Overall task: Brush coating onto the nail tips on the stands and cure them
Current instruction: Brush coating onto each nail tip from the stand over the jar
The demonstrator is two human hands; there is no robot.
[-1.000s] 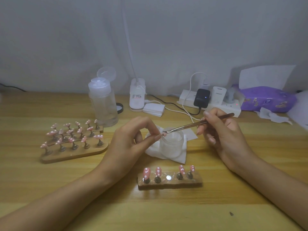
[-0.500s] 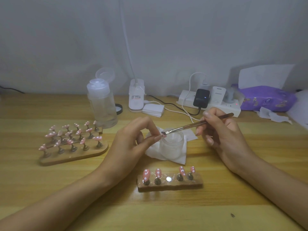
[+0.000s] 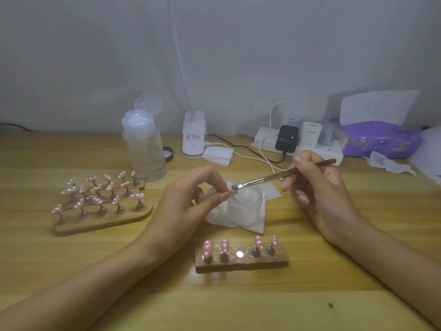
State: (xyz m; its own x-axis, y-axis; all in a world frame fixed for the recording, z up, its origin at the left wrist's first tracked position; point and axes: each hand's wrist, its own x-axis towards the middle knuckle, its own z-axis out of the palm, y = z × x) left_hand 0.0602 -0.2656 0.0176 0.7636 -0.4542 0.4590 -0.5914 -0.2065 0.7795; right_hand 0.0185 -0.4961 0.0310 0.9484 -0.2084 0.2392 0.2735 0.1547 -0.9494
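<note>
On the table (image 3: 71, 271) a big stand (image 3: 102, 222) full of pink nail tips (image 3: 96, 201) sits at the left, and a small stand (image 3: 241, 262) (four tips on it) sits in front. The right hand (image 3: 319, 194) grips a brush (image 3: 274, 176) over the jar (image 3: 245, 204); the left hand (image 3: 186, 206) pinches one tiny nail tip (image 3: 234, 191) by the bristles.

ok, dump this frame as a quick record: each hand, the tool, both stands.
left hand: pinches one nail tip, above the jar
right hand: holds the brush, bristles at that nail tip
jar: frosted glass, on a white wipe
near stand: four pink dotted tips, middle magnet bare
far stand: three rows of pink tips on pegs
</note>
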